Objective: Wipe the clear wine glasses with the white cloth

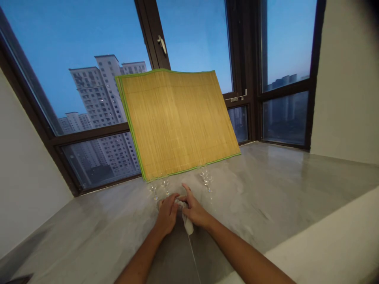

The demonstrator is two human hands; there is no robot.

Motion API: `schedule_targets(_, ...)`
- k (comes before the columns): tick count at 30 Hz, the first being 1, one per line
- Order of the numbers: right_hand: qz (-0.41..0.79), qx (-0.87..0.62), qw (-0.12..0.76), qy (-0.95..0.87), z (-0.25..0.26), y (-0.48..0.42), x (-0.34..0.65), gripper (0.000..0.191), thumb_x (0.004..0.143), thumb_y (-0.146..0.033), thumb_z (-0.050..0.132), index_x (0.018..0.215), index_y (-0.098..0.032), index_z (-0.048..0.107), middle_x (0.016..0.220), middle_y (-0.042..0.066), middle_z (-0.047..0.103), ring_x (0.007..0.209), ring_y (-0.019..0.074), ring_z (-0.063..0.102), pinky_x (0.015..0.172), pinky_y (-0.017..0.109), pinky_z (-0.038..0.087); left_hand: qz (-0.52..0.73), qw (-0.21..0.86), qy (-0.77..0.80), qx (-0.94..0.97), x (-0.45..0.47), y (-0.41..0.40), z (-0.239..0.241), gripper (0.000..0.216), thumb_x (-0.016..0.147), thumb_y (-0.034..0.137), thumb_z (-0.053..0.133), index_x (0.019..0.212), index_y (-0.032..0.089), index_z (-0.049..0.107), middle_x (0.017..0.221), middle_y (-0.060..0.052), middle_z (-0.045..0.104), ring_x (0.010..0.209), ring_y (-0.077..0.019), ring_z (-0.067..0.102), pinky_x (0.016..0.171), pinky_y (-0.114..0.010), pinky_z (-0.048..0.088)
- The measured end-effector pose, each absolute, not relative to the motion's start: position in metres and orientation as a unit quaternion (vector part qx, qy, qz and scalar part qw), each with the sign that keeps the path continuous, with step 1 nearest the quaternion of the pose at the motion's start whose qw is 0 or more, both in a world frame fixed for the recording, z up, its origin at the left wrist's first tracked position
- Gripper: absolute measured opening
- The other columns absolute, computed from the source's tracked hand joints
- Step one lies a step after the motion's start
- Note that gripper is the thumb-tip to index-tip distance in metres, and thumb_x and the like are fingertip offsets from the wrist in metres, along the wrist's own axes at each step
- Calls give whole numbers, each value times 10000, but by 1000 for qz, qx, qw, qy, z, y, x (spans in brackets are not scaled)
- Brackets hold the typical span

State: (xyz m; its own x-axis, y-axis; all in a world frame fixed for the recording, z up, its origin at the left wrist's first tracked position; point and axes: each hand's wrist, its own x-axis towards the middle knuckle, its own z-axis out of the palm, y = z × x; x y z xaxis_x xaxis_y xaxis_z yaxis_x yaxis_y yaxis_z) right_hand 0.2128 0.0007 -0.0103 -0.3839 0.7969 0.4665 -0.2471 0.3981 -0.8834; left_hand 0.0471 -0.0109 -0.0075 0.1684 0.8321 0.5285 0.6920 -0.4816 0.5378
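Note:
Both hands are together low in the middle of the view, over the grey stone-like sill. My left hand [168,215] has its fingers curled round a bunched whitish cloth [188,227]. From the other side my right hand [194,209] grips the same cloth, its index finger pointing up and away. One end of the cloth hangs below the right hand. Whether something is wrapped inside it cannot be made out. Just beyond the hands stand small clear stemmed glasses: two at the left [154,190] [165,184] and a cluster at the right [206,179].
A yellow bamboo mat [180,122] with green edging leans upright against the window behind the glasses. The marble-patterned sill [251,189] stretches to both sides. Dark window frames [254,59] and a handle [162,44] are behind. A thin pale line [193,252] runs down below the cloth.

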Motion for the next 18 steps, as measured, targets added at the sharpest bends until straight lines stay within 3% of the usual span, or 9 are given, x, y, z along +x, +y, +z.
schedule_targets(4,534,-199,502,-651,-9,1,214,961,647,-79,550,1511,-237,160,1081,38,688,805,151,625,637,237,473,409,101,517,745,46,-10,-5,421,959,399,297,1174,242,623,1213,-84,670,1150,-258,577,1047,-493,324)
schedule_targets(9,561,-196,488,-639,-6,2,216,891,638,-94,570,1461,-229,258,1002,20,693,741,142,602,571,209,428,407,115,541,727,49,-12,-3,451,956,411,265,1157,242,631,1179,-76,686,1129,-253,592,1040,-492,347)
schedule_targets(14,554,-207,476,-651,-7,4,215,914,650,-63,554,1481,-236,216,1071,37,666,823,151,601,674,247,453,387,91,546,738,48,-10,-6,481,969,407,238,1212,205,600,1241,-90,657,1175,-240,562,1053,-494,341)
schedule_targets(18,502,-232,507,-662,-12,8,213,838,752,-113,555,1502,-238,204,1068,44,629,883,165,602,813,319,476,386,83,541,743,46,-5,-12,437,952,408,360,1299,212,539,1333,-89,600,1243,-237,517,1087,-481,324)
